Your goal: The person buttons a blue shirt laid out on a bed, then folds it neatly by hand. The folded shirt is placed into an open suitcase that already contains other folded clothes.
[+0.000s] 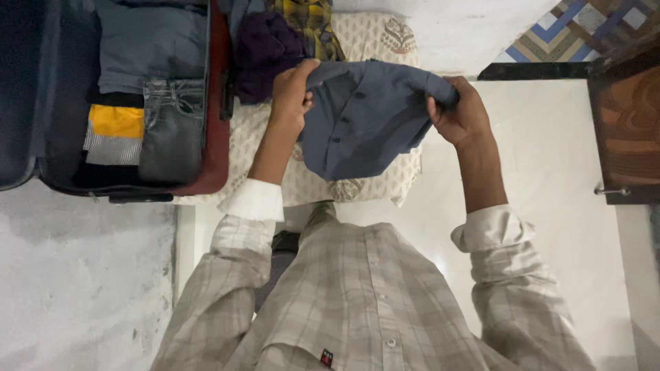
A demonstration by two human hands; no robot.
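Two bare hands hold a blue-grey buttoned shirt (364, 124) up in the air over a bed. The left hand (292, 93) is closed on one upper edge of the cloth, fingers curled round it; the right hand (464, 113) grips the other upper edge in a fist. The shirt hangs slack between them, soft and creased, its button strip running down the middle.

This looks like the middle of folding the shirt. The next move likely calls for keeping both edges level and taut so that the cloth folds flat.

Under the shirt lies a cream bedcover (371, 182) with a small printed pattern. Beyond it sit a dark purple garment (265, 51) and a yellow checked cloth (309, 20). To the left, an open suitcase (216, 137) with a red rim holds folded jeans (172, 127) and other flat-folded clothes.
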